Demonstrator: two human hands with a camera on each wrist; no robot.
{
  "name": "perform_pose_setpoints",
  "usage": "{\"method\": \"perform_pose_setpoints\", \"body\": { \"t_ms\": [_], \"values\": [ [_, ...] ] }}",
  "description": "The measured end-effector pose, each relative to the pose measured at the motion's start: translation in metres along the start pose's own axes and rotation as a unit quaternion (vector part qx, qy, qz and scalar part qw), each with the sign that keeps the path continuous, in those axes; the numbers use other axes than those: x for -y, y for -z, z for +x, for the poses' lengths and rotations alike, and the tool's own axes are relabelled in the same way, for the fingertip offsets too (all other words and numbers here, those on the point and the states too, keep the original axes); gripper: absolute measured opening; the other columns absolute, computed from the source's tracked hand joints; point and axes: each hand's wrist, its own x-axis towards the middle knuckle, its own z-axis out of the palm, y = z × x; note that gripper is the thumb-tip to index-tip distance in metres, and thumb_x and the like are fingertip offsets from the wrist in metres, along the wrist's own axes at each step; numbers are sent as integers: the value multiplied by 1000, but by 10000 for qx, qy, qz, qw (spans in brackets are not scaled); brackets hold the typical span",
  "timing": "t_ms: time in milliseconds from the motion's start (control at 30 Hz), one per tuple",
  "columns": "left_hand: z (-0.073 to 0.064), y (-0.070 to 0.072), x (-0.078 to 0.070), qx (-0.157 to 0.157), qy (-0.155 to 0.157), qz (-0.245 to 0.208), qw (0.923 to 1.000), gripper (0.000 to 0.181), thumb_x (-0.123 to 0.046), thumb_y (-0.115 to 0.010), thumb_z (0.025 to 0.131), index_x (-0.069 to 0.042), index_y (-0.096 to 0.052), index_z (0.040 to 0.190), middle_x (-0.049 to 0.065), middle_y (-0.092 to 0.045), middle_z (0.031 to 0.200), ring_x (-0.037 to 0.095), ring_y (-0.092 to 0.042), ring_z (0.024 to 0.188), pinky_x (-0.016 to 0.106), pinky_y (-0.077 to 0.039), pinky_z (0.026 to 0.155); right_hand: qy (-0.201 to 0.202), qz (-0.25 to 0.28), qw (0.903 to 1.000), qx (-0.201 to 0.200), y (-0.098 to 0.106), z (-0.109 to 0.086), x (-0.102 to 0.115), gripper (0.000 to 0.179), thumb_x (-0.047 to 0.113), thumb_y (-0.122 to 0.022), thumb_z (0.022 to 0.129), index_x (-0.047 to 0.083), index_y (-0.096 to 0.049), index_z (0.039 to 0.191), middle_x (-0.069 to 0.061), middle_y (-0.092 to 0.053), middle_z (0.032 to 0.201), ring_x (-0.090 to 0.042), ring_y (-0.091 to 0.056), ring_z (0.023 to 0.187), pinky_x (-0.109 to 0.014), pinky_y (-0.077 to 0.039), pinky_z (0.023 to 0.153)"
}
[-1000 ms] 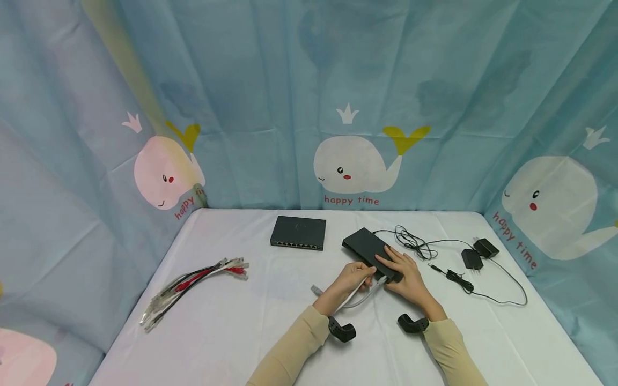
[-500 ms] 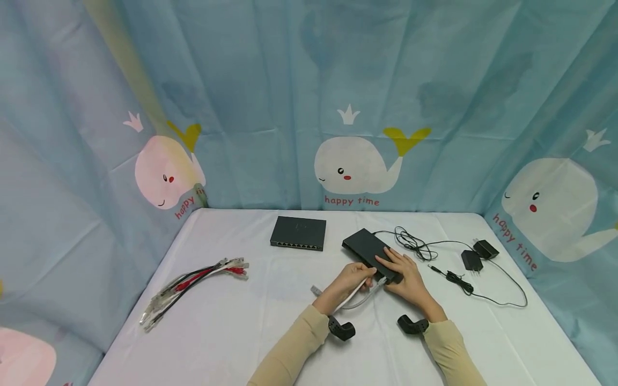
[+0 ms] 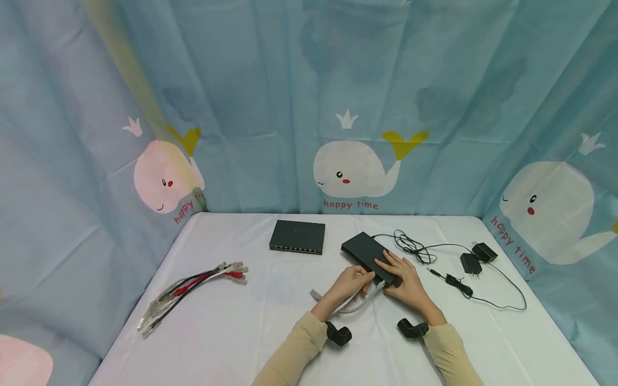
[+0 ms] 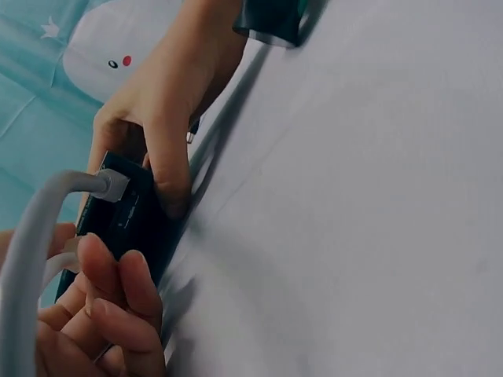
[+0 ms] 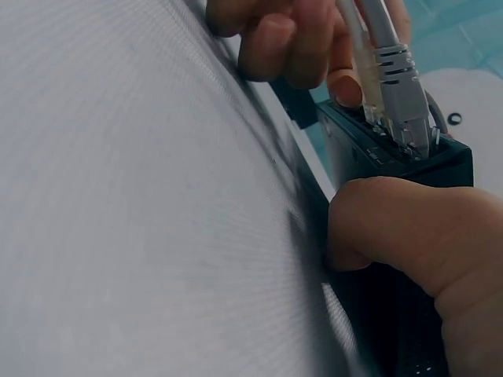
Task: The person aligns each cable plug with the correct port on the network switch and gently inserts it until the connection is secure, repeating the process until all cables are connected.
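A black network switch [image 3: 363, 250] lies slanted on the right half of the table, its near end raised. My right hand [image 3: 407, 283] holds that end, fingers spread on top and thumb along the underside edge. A grey network cable [image 5: 401, 86] has its plug seated in the end port. Beside it, my left hand [image 3: 351, 283] pinches a white network cable [image 5: 357, 35] by its clear plug [image 5: 368, 82], at the port row; fingers partly hide how deep it sits. A loose cable plug [image 3: 316, 295] lies left of my left wrist.
A second black switch [image 3: 297, 237] lies at the back middle. Black, red and white cables [image 3: 193, 287] lie bundled at left. Two power adapters [image 3: 471, 263] with a coiled black cord [image 3: 410, 245] and another lead [image 3: 458, 284] lie at right. A whale-print curtain [image 3: 260, 107] surrounds the table.
Both hands keep their places at the switch, the left fingers shifting only slightly at the plug. The whole head view has dropped a little in the frame.
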Motion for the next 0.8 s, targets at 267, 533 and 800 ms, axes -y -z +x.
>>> {"method": "perform_pose_setpoints", "body": {
  "t_ms": [267,533,800],
  "values": [
    [-8,9,-1,-144,-354,979,9945,40,-49,-54,90,-11,-63,88,6,-61,62,16,-53,51,26,-43,56,54,-119,9999,-1,-1,2,0,76,11,-81,61,21,-53,132,-16,-36,145,-42,-31,132,-62,-15,103],
    [-12,18,1,-211,-620,1643,9842,33,-45,-54,91,-14,-66,95,-5,-59,76,7,-50,63,23,-42,56,74,-124,9999,-36,0,1,2,75,10,-80,60,17,-55,131,-18,-38,144,-44,-32,130,-62,-15,103],
    [-17,31,2,-115,-938,1662,9815,23,-33,-58,92,-11,-63,97,-5,-60,70,5,-52,56,21,-42,50,71,-136,9999,-39,0,1,3,77,10,-81,59,18,-55,131,-17,-38,144,-42,-32,130,-61,-16,103]
  ]
}}
